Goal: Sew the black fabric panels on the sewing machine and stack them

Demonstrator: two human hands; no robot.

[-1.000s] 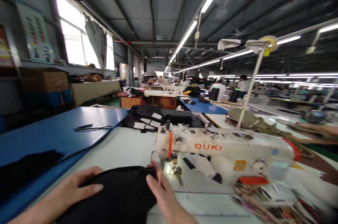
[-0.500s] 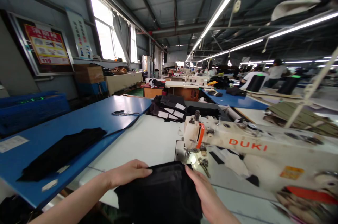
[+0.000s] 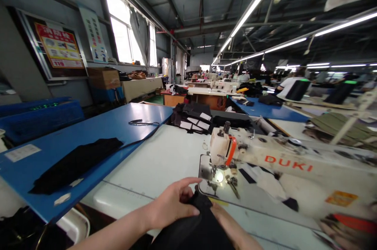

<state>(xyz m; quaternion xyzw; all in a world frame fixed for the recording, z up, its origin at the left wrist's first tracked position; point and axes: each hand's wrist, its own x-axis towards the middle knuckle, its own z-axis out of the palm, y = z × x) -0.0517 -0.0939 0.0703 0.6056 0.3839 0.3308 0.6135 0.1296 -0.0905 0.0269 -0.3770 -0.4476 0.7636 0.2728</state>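
Note:
A piece of black fabric [image 3: 194, 230] is held up at the near edge of the white sewing table. My left hand [image 3: 172, 203] pinches its upper corner with the thumb on top, while the index finger points out toward the machine's needle plate. On the other side, my right hand [image 3: 228, 220] grips the fabric's right edge; its fingertips are partly hidden behind the cloth. Just beyond both hands stands the sewing machine [image 3: 256, 156], its lamp lighting the metal plate [image 3: 207, 171]. The fabric is apart from the needle.
Left of the sewing table is a blue table [image 3: 118, 124] bearing another black fabric piece [image 3: 78, 163] and a black strip. Black pieces with white labels [image 3: 191, 118] are stacked behind the machine. White and black scraps [image 3: 265, 181] lie under its arm. People work farther back.
The black fabric has turned and bunched from a broad, spread panel to a narrower corner. My left hand has moved right, closer to my right hand, with its index finger now stretched out.

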